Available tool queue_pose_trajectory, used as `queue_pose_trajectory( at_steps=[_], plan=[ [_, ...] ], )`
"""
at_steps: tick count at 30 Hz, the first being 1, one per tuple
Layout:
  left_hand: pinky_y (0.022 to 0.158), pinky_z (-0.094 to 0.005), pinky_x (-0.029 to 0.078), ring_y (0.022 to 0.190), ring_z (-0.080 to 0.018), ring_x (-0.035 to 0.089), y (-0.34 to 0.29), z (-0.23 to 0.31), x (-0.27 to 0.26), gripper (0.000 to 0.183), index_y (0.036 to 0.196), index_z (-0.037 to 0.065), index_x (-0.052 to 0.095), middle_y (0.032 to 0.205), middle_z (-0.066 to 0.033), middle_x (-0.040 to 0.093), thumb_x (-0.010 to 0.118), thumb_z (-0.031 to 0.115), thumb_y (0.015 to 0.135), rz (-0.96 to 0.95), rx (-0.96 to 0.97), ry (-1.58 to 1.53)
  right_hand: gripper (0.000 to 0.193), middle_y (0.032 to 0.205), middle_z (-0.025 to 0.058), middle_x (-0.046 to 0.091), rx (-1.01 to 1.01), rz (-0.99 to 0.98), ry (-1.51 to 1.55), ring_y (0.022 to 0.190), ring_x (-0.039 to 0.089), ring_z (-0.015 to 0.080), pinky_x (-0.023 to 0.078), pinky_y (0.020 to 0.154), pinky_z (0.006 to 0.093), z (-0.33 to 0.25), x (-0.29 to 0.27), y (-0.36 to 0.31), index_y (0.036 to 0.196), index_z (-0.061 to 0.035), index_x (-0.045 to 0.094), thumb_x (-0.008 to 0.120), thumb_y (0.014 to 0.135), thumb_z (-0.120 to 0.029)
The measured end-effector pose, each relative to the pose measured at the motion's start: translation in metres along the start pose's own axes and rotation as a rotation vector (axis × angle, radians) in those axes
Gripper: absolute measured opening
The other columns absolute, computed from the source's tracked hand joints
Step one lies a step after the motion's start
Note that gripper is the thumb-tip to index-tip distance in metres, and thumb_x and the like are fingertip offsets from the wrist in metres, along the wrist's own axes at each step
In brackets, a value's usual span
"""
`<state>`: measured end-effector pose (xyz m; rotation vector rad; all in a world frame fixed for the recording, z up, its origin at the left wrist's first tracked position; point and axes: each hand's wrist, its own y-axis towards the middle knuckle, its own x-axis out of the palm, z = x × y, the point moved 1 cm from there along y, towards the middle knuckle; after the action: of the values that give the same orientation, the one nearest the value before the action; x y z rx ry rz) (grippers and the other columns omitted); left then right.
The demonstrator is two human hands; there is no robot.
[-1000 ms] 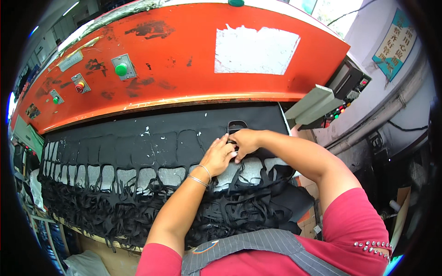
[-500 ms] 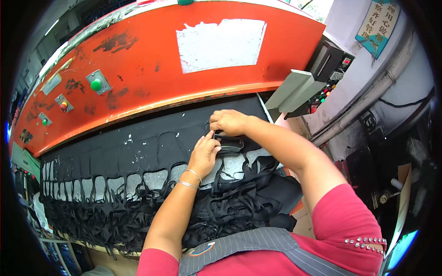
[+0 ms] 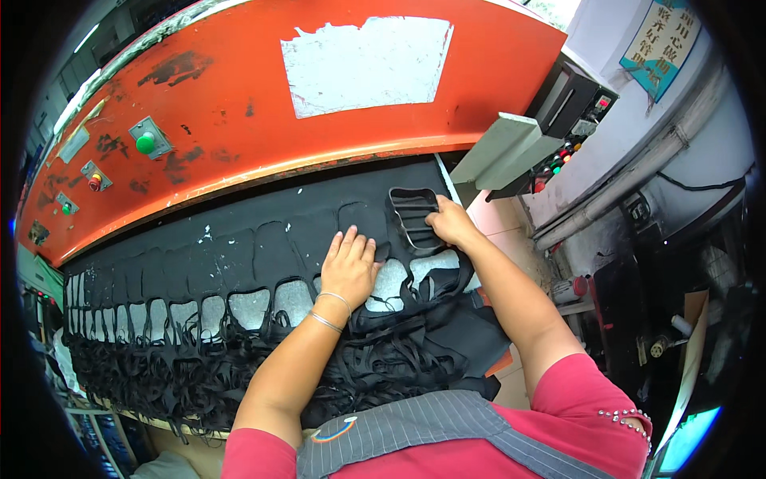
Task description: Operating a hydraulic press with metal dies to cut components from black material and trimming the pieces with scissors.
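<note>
A frame-shaped metal cutting die (image 3: 412, 212), open through the middle with dark bars across it, is held by its right side in my right hand (image 3: 452, 223), fingers closed on the rim. It is at the right end of a black sheet of material (image 3: 319, 215). To its left my left hand (image 3: 349, 267) lies flat on the sheet, fingers stretched out, beside a small dark piece at its fingertips. Cut outlines run across the sheet in a row. Along its near edge, rounded openings show a grey board (image 3: 293, 303) below.
Tangled black scrap strips (image 3: 199, 375) hang along the near edge. An orange machine beam (image 3: 239, 104) with a green button (image 3: 145, 144) and a red button (image 3: 95, 183) spans the back. A control box (image 3: 568, 100) and a pipe (image 3: 614, 184) are at the right.
My right hand has moved right and toward me with the cutting die, away from my left hand. My left hand has let go and flattened onto the sheet.
</note>
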<state>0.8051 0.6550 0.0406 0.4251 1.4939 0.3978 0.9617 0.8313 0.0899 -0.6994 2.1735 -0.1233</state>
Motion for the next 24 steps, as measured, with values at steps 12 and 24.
queue_pose_trajectory(
  at_steps=[12, 24],
  plan=[
    [0.098, -0.0468, 0.041, 0.116, -0.0420, 0.055, 0.025, 0.028, 0.014, 0.058, 0.129, -0.010, 0.047, 0.132, -0.0307, 0.050, 0.048, 0.035, 0.093, -0.495, -0.128, 0.272, 0.059, 0.113, 0.0269, 0.061, -0.110, 0.156, -0.264, 0.107, 0.059, 0.0402, 0.045, 0.094, 0.0462, 0.021, 0.016, 0.023, 0.137, -0.0018, 0.042, 0.051, 0.082, -0.021],
    [0.089, -0.0525, 0.046, 0.131, -0.0367, 0.043, 0.038, 0.011, -0.027, 0.052, 0.131, 0.002, 0.054, 0.142, -0.0192, 0.045, 0.042, 0.038, 0.095, -0.794, -0.105, 0.312, 0.068, 0.118, 0.0271, 0.059, 0.176, 0.043, -0.098, 0.112, 0.057, 0.0389, 0.044, 0.095, 0.0459, -0.038, 0.002, -0.024, 0.137, -0.0030, 0.042, 0.051, 0.087, -0.047]
  ],
)
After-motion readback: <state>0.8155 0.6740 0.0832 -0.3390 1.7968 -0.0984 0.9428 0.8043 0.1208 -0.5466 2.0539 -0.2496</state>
